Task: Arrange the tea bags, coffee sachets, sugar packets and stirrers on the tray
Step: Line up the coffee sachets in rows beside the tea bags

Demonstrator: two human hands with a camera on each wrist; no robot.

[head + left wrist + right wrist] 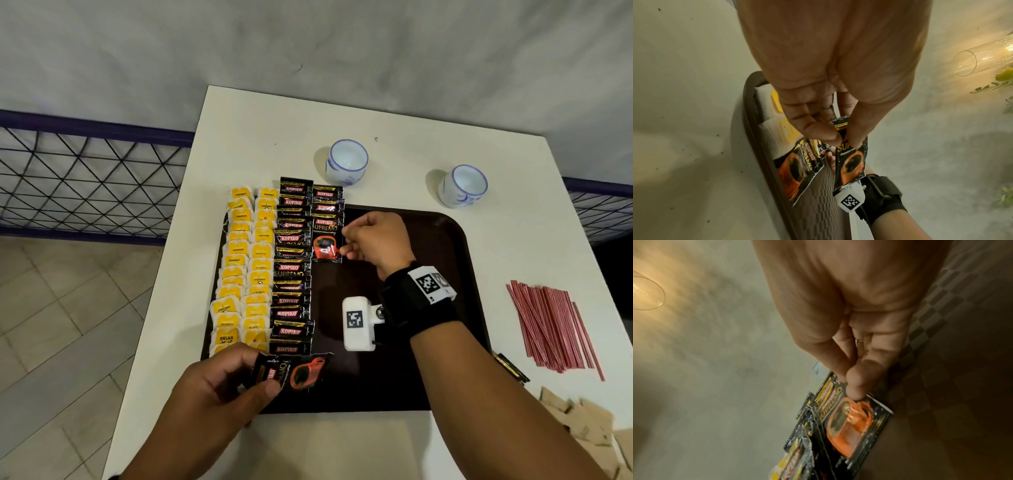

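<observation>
A white square table (260,137) stands against a pale grey wall, beside a dark wire-mesh railing (85,178) and a tiled floor, and it carries a dark brown plastic tray with rounded corners (455,260). Nearest the viewer, the left hand (219,387) pinches a black foil coffee sachet printed with an orange cup (298,371) between thumb and fingertips at one short end, holding it just over the tray's near edge. To the right, off the tray, lie tan paper sugar packets (582,431) in a loose heap and, beyond them, a bundle of thin red stirrers (555,329). On the tray's left side run two columns of yellow-labelled white tea bags (239,267), then a long overlapping column of black coffee sachets (293,270). Further in, the right hand (376,240), wearing a black wrist strap, grips another black sachet (327,240) by its right edge with curled fingers, setting it at the foot of a short second column. Beyond the tray stand two small white cups with blue rims (346,161). The sachets look light, thin and crinkly, likely slick on their foil faces, so the sealed edge seems the surest place to pinch; they should slide easily when nudged into line.
</observation>
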